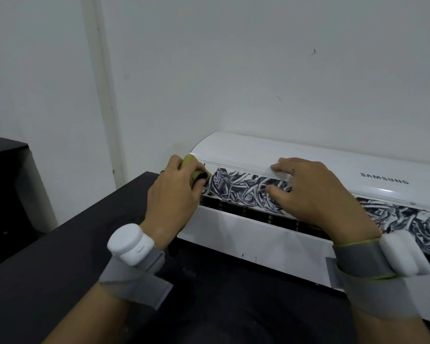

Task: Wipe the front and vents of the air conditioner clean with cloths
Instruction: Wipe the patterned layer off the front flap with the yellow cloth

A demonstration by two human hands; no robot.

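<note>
Left-hand grip (174,194) | cloth (191,161) bunched inside | touching air conditioner (258,150) left end

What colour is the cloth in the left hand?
Yellow-green cloth, darkly soiled at its tip; the head view, the only one, shows it.

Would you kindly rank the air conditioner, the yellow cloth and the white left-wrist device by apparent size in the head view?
1. air conditioner
2. white left-wrist device, nearer the camera, so unsure
3. yellow cloth, mostly hidden in the left hand
</note>
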